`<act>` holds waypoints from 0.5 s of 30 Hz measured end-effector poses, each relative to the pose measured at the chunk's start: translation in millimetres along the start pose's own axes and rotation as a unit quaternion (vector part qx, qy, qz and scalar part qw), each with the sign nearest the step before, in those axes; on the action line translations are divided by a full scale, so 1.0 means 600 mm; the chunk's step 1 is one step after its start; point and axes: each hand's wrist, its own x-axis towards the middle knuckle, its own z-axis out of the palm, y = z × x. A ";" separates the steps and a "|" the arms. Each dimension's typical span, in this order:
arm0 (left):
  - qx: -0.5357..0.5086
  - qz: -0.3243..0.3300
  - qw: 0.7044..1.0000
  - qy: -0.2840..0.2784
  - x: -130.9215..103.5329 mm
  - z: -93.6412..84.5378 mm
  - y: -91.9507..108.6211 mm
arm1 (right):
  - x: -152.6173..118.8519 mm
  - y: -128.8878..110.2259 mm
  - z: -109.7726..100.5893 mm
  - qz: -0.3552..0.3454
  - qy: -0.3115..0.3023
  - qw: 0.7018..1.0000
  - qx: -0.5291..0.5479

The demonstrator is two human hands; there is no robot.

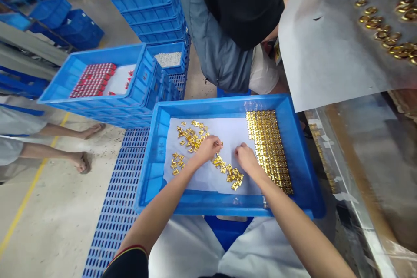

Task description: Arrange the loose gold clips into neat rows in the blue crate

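Observation:
A blue plastic tray (211, 208) lined with a white sheet (230, 128) lies in front of me. My left hand (210, 147) is over its middle, finger and thumb pinched on a small gold piece (220, 143). Loose gold pieces (192, 139) are scattered at the left, and more lie just below that hand. My right hand (244, 156) hovers near the ordered rows of gold pieces (269, 147) on the tray's right side. Its fingers are curled together, and whether anything small sits between them is hidden.
Stacked blue trays (97, 100) stand at left, the top one holding red pieces. More blue crates (146, 4) rise behind. A co-worker (228, 21) sits beyond my tray. At right, a table bears a white sheet (319, 52) with gold rings. Another person's feet (81, 160) show at left.

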 end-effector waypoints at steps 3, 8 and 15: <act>0.001 0.029 0.998 -0.058 0.035 0.030 0.025 | -0.014 0.005 0.006 0.033 0.003 0.999 -0.005; 0.051 0.043 0.996 -0.065 0.059 0.064 0.047 | -0.031 0.016 0.012 0.067 0.001 0.998 0.009; 0.069 0.126 0.976 -0.165 0.035 0.097 0.068 | -0.050 0.029 0.029 0.089 0.008 0.995 0.053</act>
